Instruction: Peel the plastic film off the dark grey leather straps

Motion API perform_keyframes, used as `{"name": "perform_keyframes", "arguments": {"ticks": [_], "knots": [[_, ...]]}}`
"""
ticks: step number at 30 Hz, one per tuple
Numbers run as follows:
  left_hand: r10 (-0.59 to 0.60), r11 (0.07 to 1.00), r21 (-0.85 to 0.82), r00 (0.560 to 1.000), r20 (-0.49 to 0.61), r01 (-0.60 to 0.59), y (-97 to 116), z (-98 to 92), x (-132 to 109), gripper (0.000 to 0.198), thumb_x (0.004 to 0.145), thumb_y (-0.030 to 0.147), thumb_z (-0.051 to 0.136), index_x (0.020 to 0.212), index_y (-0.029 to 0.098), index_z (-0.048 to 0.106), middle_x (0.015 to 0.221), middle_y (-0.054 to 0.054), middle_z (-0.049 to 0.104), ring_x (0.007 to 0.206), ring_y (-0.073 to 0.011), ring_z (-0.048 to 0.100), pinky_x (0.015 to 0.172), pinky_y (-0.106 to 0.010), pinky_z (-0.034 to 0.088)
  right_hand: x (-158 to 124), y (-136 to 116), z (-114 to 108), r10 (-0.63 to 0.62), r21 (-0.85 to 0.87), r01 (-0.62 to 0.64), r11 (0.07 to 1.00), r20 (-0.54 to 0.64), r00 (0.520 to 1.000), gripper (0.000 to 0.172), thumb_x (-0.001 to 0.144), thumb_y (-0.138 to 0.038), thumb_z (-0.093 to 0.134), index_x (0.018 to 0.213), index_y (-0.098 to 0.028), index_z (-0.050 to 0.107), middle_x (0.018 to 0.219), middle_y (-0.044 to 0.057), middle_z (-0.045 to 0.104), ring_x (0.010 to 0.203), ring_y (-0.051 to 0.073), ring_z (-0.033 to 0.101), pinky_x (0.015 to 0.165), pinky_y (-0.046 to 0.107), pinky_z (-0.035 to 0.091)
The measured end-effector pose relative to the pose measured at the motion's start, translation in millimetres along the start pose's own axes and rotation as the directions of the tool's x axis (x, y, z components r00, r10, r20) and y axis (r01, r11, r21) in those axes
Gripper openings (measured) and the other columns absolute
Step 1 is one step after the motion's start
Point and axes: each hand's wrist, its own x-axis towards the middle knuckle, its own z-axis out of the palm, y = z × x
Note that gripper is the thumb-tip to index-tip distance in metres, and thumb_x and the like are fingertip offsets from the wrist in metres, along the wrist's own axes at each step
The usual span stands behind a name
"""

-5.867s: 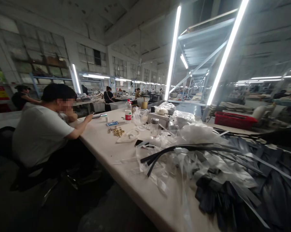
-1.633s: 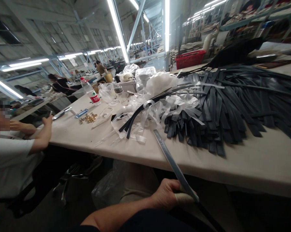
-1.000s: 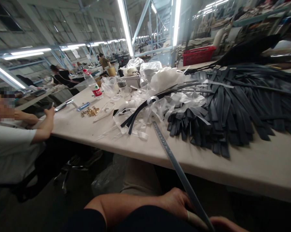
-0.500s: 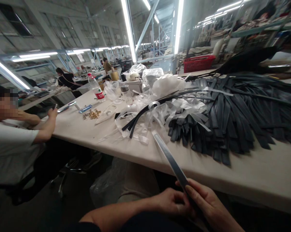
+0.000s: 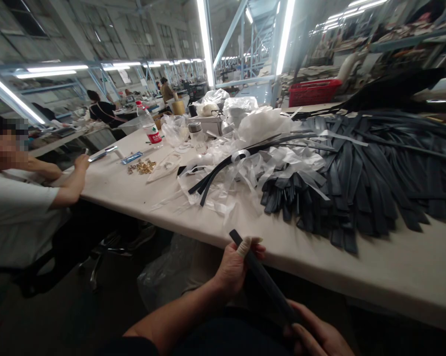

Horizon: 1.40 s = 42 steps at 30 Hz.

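In the head view, which is my only one, I have one dark strip point(image 5: 267, 283) between my two hands, in front of my body and beside the near edge of the table point(image 5: 411, 269). My left hand point(image 5: 233, 269) is closed around it near its far end; the thumb, in a pale cover point(image 5: 244, 245), lies across the strip, and a short piece stands out beyond. My right hand point(image 5: 317, 329) pinches the same strip lower down, thumb and fingers nearly together with only the strip between. Whether the strip finishes there I cannot tell, because this hand and the darkness hide it.

As I judge, the strip could twist if one hand turns and the other does not. It could also slip out of the left grip, since only a short end stands past the thumb and the cover may be smooth. If I lift it without attention, this end could catch the loose white film point(image 5: 276, 163).

The long axis runs aslant, from low right near my body to upper left; the far end points away from me, toward the table. The heap of dark strips point(image 5: 378, 178) lies farther right, apart from my hands.
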Motion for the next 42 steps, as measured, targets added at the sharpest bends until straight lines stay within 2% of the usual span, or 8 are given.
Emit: {"name": "perform_keyframes", "arguments": {"ticks": [2,7,13,19,25,32,36,42], "knots": [[-0.004,1.0,-0.004,0.998,0.056,0.004,-3,5.2,-6,0.045,0.082,0.051,0.07,0.102,0.011,0.072,0.085,-0.01,0.074,0.07,-0.013,0.066,0.068,-0.023,0.051,12,-20,1,-0.049,0.024,0.05,0.998,-0.032,0.998,0.059,0.092,-0.068,0.044,0.127,-0.022,0.055,0.081,0.003,0.068,0.065,0.019,0.063,0.062,0.028,0.05],[0.026,0.996,-0.088,0.996,0.087,-0.018,-4,10.8,-11,0.043,0.081,0.048,0.072,0.108,0.015,0.069,0.093,-0.009,0.074,0.073,-0.0152,0.069,0.069,-0.026,0.054,39,-51,6,-0.178,-0.007,0.18,0.984,-0.2,0.963,0.044,0.096,-0.057,0.043,0.082,-0.02,0.061,0.061,-0.002,0.056,0.054,0.015,0.054,0.053,0.024,0.042],[0.053,0.994,-0.097,0.998,0.04,-0.048,-5,8.1,-6,0.029,0.072,0.037,0.082,0.081,0.012,0.072,0.082,-0.006,0.072,0.07,-0.0134,0.066,0.07,-0.025,0.054,39,-47,9,-0.198,-0.031,0.198,0.98,-0.317,0.928,0.041,0.095,-0.055,0.048,0.08,-0.02,0.062,0.058,-0.002,0.057,0.052,0.015,0.055,0.052,0.023,0.043],[-0.149,0.987,0.096,0.963,0.225,0.131,-24,9.7,-14,0.039,0.076,0.043,0.077,0.094,0.009,0.074,0.058,-0.002,0.063,0.045,-0.0106,0.053,0.047,-0.023,0.041,41,-48,6,-0.273,-0.095,0.257,0.962,-0.428,0.861,0.037,0.094,-0.052,0.05,0.086,-0.019,0.065,0.06,-0.001,0.06,0.052,0.015,0.057,0.052,0.022,0.044],[0.004,1.0,0.013,0.996,0.09,-0.005,-6,9.5,-5,0.036,0.073,0.041,0.08,0.094,0.012,0.075,0.073,-0.005,0.069,0.064,-0.0129,0.062,0.066,-0.025,0.048,38,-42,7,-0.231,-0.028,0.241,0.97,-0.407,0.884,0.036,0.095,-0.05,0.051,0.087,-0.019,0.066,0.058,-0.002,0.059,0.05,0.014,0.055,0.049,0.021,0.043],[-0.073,0.985,0.163,0.988,0.137,0.051,-8,5.2,-9,0.037,0.072,0.039,0.081,0.094,0.011,0.077,0.075,-0.006,0.071,0.067,-0.0121,0.059,0.069,-0.025,0.045,40,-45,8,-0.246,-0.042,0.252,0.967,-0.419,0.874,0.038,0.094,-0.052,0.052,0.088,-0.018,0.068,0.058,-0.001,0.059,0.052,0.015,0.055,0.05,0.023,0.044],[0.073,0.997,0.025,0.995,0.067,-0.074,3,6.6,-1,0.041,0.068,0.044,0.083,0.095,0.015,0.077,0.081,-0.006,0.072,0.072,-0.0144,0.062,0.075,-0.028,0.048,39,-45,9,-0.197,0.017,0.224,0.975,-0.417,0.888,0.039,0.094,-0.053,0.052,0.09,-0.018,0.067,0.058,-0.001,0.059,0.049,0.015,0.055,0.049,0.023,0.044],[-0.064,0.99,0.131,0.993,0.096,0.052,-6,3.6,-9,0.037,0.069,0.043,0.083,0.087,0.011,0.078,0.073,-0.006,0.071,0.064,-0.0124,0.059,0.069,-0.026,0.044,39,-39,9,-0.235,-0.054,0.235,0.97,-0.434,0.87,0.036,0.094,-0.051,0.053,0.088,-0.019,0.067,0.059,-0.001,0.059,0.053,0.015,0.056,0.051,0.023,0.044]]}}
